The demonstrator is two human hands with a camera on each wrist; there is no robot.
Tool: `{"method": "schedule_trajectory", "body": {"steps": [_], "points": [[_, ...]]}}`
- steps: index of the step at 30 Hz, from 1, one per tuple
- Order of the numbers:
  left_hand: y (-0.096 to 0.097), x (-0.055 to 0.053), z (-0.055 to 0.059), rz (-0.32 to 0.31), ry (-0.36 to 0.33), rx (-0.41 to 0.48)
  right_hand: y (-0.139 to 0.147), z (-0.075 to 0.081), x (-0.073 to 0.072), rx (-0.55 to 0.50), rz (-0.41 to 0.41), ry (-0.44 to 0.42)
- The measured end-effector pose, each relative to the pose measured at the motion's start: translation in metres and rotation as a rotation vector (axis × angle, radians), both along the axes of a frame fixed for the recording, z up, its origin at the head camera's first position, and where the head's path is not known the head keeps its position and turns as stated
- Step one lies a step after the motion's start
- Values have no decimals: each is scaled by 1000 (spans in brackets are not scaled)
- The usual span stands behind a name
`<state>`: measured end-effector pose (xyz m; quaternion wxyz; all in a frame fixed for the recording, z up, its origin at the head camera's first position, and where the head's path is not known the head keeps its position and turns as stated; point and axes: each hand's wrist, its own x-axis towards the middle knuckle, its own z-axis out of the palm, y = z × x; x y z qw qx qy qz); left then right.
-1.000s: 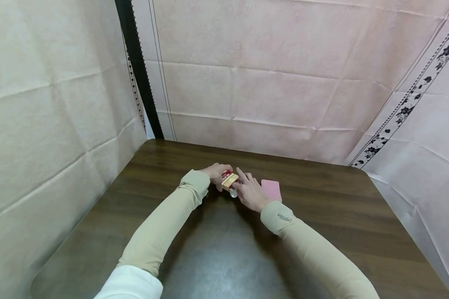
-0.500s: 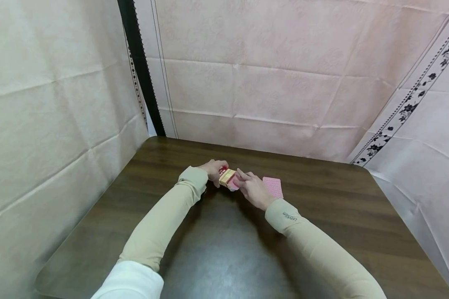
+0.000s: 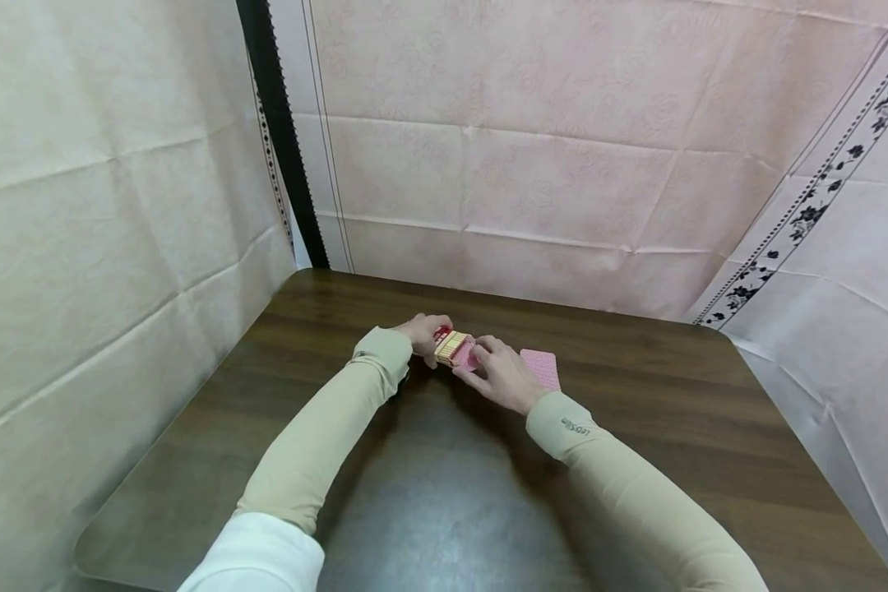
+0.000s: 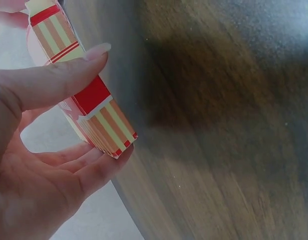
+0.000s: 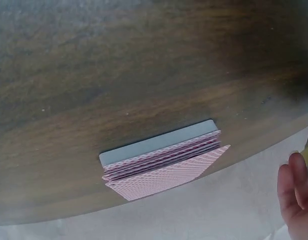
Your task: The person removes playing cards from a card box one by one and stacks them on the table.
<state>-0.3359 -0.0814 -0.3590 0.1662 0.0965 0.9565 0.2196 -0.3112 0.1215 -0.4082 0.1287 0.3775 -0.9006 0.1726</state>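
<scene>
In the head view my left hand (image 3: pixel 420 333) grips a red and yellow striped playing-card box (image 3: pixel 451 347) near the table's far side. The left wrist view shows the thumb laid across the box's striped narrow side (image 4: pixel 113 127), with the fingers curled under its lower end. My right hand (image 3: pixel 506 380) is at the box's right end, its thumb spread away from the bent fingers. A pink patterned piece (image 3: pixel 464 354) shows at that end, right by the fingertips. Fingers of a hand (image 5: pixel 294 195) appear at the right wrist view's edge, beside something yellow.
A pile of pink-backed playing cards (image 3: pixel 538 366) lies on the dark wooden table (image 3: pixel 636 444), just right of my right hand. Its cards are slightly slanted and uneven in the right wrist view. Pale cloth hangs (image 3: pixel 525 189) behind the table and at both sides.
My right hand's thumb has moved away from the box and its fingers have bent at the box's end. More of the pink patterned piece shows than one second ago. The left hand keeps its grip.
</scene>
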Motion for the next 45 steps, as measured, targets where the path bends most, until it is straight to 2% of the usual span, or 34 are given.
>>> {"method": "schedule_trajectory", "body": {"steps": [6, 10, 16, 19, 23, 27, 31, 36, 45], "points": [[-1, -2, -1, 7, -3, -4, 3, -1, 2, 70, -30, 24], [-4, -5, -4, 18, -7, -20, 8, -1, 3, 119, -42, 4], [-12, -9, -8, 51, -4, -20, 20, -4, 1, 120, -60, -10], [-16, -7, -4, 50, -4, -16, 29, -6, -2, 122, -141, 24], [-17, -3, 2, 35, 2, -22, 42, -9, -7, 139, -307, 74], [-17, -2, 3, 29, 10, -31, 53, -13, -10, 156, -426, 76], [-17, -1, 3, 18, 15, -33, 60, -17, -10, 200, -510, 41], [-16, -1, 3, 20, 12, -40, 64, -21, -11, 240, -573, 18], [-13, -1, 1, 23, 3, -36, 68, -28, -6, 274, -592, -70]]}}
